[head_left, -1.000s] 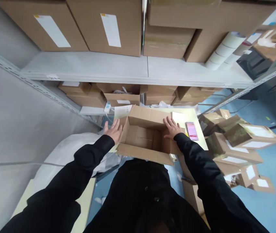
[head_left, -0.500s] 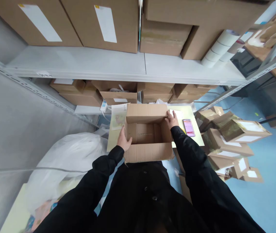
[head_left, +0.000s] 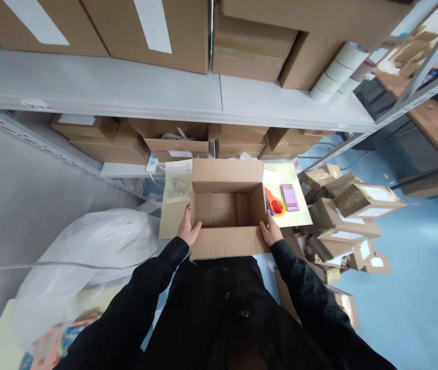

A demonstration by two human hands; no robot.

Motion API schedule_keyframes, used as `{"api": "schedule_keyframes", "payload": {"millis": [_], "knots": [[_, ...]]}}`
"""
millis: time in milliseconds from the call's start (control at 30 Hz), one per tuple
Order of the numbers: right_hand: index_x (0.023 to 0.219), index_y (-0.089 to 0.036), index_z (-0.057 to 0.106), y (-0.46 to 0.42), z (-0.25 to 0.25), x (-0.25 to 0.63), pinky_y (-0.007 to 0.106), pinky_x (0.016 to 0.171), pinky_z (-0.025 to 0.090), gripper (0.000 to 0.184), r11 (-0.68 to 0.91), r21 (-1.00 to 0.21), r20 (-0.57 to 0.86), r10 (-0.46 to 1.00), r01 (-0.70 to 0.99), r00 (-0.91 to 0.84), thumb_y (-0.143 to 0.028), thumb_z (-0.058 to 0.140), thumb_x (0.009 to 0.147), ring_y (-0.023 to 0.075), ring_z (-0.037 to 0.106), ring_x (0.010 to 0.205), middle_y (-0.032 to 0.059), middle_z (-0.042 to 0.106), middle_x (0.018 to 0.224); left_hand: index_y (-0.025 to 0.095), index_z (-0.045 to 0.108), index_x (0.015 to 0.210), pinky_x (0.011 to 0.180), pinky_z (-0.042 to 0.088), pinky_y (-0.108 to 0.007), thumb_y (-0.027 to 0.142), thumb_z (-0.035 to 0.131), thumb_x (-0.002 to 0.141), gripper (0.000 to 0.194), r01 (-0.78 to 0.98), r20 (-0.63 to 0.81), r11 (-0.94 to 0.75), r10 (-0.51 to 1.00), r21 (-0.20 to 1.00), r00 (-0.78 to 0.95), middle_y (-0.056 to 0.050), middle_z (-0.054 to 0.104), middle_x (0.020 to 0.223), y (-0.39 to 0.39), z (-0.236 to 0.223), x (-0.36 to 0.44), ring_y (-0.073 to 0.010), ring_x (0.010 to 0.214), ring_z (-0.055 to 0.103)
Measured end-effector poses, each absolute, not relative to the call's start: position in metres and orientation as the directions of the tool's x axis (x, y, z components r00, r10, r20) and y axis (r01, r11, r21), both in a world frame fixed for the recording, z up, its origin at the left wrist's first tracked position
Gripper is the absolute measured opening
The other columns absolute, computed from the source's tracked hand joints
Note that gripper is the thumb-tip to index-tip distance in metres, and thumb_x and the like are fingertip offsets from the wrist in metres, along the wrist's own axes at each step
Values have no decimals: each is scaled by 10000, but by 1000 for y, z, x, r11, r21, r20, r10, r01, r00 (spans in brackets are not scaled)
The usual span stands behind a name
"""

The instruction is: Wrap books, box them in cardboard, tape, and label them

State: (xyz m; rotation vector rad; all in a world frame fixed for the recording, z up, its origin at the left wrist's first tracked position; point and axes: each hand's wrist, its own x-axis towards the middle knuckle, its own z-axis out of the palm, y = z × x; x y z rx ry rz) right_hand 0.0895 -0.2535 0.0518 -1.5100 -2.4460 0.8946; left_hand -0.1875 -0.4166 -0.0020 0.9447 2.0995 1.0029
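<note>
Grip: your left hand (head_left: 189,228) and right hand (head_left: 270,229) are clasped on the cardboard box (head_left: 224,209) at its near corners, 8 and 4 o'clock.
Box: straight ahead at 12 o'clock, by the near edge of the table (head_left: 168,222).
Progress: walls appear squared up; far flap (head_left: 228,170) and near flap (head_left: 228,243) spread, not yet folded over.
Around: phone (head_left: 290,197) toward 3 o'clock, printed sheet (head_left: 178,181) at 10.

"Is your light even?"
"Mostly; you get pale glare on the blue floor (head_left: 426,267) and shade beneath the upper shelf (head_left: 126,79)."
"Your edges?"
"Stretched wide, softly blurred at lower left."
</note>
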Motion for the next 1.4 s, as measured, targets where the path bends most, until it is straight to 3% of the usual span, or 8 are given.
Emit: {"api": "schedule_keyframes", "payload": {"millis": [200, 433, 600, 800, 900, 1033, 1200, 1400], "knots": [[1486, -160, 161, -238, 55, 95, 419, 916, 496, 654, 306, -541, -183, 866, 783, -465, -244, 337, 861, 247, 644, 1027, 124, 636, 1183, 162, -10, 1490, 1147, 205, -455, 321, 491, 829, 844, 320, -212, 428, 818, 845, -536, -155, 187, 1540, -393, 1, -181, -241, 1412, 196], [1480, -116, 187, -197, 36, 90, 468, 1035, 410, 636, 327, -545, -135, 875, 772, -466, -241, 313, 869, 258, 459, 1281, 151, 517, 1343, 161, 16, 1490, 1151, 190, -458, 310, 498, 828, 832, 317, -220, 456, 795, 832, -566, -151, 205, 1535, -362, 9, -189, -232, 1412, 210], [1463, -94, 217, -183, 35, 78, 455, 1003, 425, 594, 298, -571, -152, 877, 765, -455, -268, 261, 897, 257, 495, 1240, 167, 527, 1321, 146, 5, 1486, 1145, 213, -449, 372, 497, 840, 843, 357, -208, 471, 792, 807, -574, -171, 228, 1525, -351, 14, -194, -243, 1411, 210], [1481, -72, 76, -173, 44, 93, 471, 996, 418, 970, 453, -578, -184, 738, 679, -649, -497, 586, 773, 333, 410, 1301, 229, 387, 1424, 59, -145, 1448, 1140, 200, -484, 498, 752, 578, 1324, 548, -136, 431, 858, 717, -496, -272, 56, 1527, -358, 20, -194, -334, 1421, 125], [1481, -119, 112, -169, 48, 104, 486, 964, 440, 984, 532, -525, -194, 685, 664, -703, -507, 634, 743, 345, 372, 1324, 225, 323, 1463, 56, -102, 1454, 1144, 182, -507, 526, 817, 445, 1444, 636, -106, 443, 862, 632, -495, -279, 36, 1520, -370, 25, -192, -373, 1419, 76], [1461, -159, 213, -162, 59, 104, 486, 903, 475, 917, 559, -413, -242, 693, 719, -679, -540, 631, 739, 357, 435, 1264, 198, 391, 1422, 104, 76, 1473, 1138, 229, -499, 570, 783, 485, 1301, 669, -82, 516, 820, 534, -566, -231, 144, 1505, -380, 29, -184, -376, 1404, 164], [1426, -164, 295, -151, 73, 97, 425, 892, 478, 843, 607, -345, -252, 675, 716, -693, -541, 625, 747, 318, 465, 1222, 162, 457, 1366, 112, 105, 1477, 1105, 273, -525, 579, 686, 621, 1135, 666, -92, 561, 794, 492, -601, -224, 245, 1483, -379, 28, -174, -372, 1380, 240], [1349, -139, 411, -139, 74, 102, 462, 1002, 398, 679, 712, -344, -112, 617, 612, -779, -487, 589, 793, 305, 476, 1196, 167, 509, 1291, 112, 244, 1448, 1106, 235, -543, 580, 606, 690, 961, 673, -50, 554, 789, 490, -613, -217, 223, 1510, -384, 40, -173, -371, 1397, 199]]}}
